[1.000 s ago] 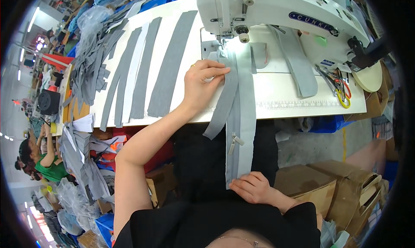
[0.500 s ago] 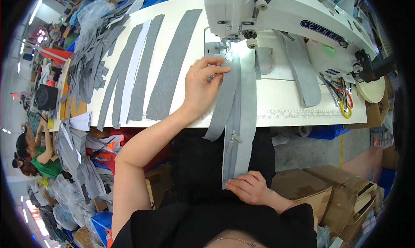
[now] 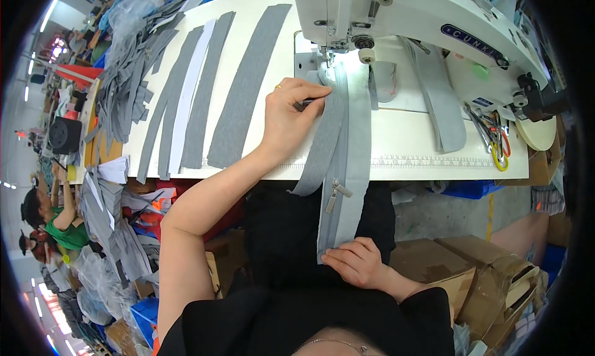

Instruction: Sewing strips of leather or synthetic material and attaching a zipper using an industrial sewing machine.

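Note:
A pale grey strip (image 3: 359, 133) with a zipper runs from under the sewing machine's needle area (image 3: 330, 61) down past the table edge, its metal slider (image 3: 336, 191) hanging low. A darker grey strip (image 3: 313, 164) lies along its left side, curving off over the edge. My left hand (image 3: 294, 117) pinches this darker strip just below the needle, fingers pressed together. My right hand (image 3: 356, 263) grips the bottom end of the zipper strip over my lap, fingers curled round it.
The white sewing machine (image 3: 409, 12) stands on the table (image 3: 260, 151). Several grey strips (image 3: 242, 89) and a fabric heap (image 3: 118, 95) lie left, scissors (image 3: 496, 139) and a grey piece (image 3: 446, 120) right. Cardboard boxes (image 3: 434, 263) stand lower right. A co-worker in green (image 3: 65, 229) works far left.
My right hand has moved slightly up with the zipper strip's end. My left hand has shifted a little at the needle, still pinching the grey strip. The view has shifted slightly.

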The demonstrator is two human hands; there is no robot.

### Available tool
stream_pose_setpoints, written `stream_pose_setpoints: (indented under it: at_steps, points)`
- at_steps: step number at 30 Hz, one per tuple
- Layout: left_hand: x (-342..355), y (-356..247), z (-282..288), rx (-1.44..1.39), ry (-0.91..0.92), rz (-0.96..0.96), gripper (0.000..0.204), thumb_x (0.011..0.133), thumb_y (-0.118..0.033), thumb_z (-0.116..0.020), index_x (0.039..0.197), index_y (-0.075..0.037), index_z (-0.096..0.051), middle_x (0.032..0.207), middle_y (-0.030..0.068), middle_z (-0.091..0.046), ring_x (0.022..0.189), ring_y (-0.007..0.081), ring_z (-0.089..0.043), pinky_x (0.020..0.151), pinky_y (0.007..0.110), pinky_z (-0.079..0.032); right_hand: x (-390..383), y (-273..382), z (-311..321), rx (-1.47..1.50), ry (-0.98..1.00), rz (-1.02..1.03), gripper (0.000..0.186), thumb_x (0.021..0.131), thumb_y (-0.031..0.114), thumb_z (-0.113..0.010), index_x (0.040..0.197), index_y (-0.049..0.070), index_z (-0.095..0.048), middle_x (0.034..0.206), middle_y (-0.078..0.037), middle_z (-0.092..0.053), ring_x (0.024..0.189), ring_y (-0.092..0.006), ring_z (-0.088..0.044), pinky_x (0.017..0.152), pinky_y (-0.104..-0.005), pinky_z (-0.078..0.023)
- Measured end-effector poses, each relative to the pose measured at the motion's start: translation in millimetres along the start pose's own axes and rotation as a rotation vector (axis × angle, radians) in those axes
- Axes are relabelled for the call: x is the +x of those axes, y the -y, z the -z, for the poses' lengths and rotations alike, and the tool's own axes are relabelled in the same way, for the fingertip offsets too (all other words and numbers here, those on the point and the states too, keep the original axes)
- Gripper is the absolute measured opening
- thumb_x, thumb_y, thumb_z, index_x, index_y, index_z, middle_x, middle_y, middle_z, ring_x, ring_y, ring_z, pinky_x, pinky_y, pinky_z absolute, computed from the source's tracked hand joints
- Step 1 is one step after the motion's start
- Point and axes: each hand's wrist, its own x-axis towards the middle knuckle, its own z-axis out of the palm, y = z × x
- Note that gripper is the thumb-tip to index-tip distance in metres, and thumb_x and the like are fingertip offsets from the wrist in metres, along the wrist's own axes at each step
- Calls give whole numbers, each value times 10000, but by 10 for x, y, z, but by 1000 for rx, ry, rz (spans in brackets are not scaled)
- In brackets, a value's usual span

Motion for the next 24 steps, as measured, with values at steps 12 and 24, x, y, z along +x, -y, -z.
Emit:
stream_pose_setpoints:
  at_steps: [12, 24]
  points:
    - [36, 63, -35, 21, -24, -4, 275, 813, 18, -773, 1056, -94, -835, 978, 73, -744, 985, 219, -642, 816, 341, -537, 193, -138, -7, -3, -81, -29, 222, 805, 129, -768, 1024, 99, -771, 1021, -4, -728, 899, -161, -661, 828, -332, -482]
    - [36, 87, -33, -87, -78, 38, 184, 801, -2, -805, 971, -63, -838, 885, 83, -776, 915, 211, -674, 828, 332, -532, 533, -349, -22, -15, -183, -85, 188, 798, 77, -774, 984, 93, -758, 964, 0, -725, 843, -173, -654, 797, -348, -459]
